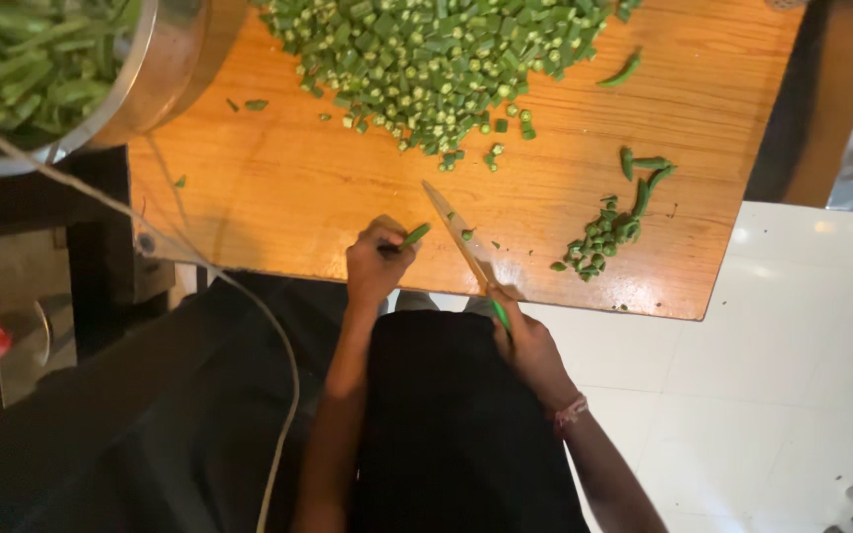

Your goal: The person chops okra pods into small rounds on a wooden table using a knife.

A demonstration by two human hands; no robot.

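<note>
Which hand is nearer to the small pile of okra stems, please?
Right. The right hand holds the knife just left of the stems; the left hand is farther left.

Orange-brown wooden counter (278,188): big heap of chopped green okra pieces (426,49) top centre, smaller pile of green trimmed ends (609,232) right, steel bowl (165,69) upper left.

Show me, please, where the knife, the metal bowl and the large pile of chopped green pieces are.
knife (454,229), head view, middle of the blade.
metal bowl (165,64), head view, its shiny outer wall.
large pile of chopped green pieces (426,59), head view, centre of the heap.
</note>
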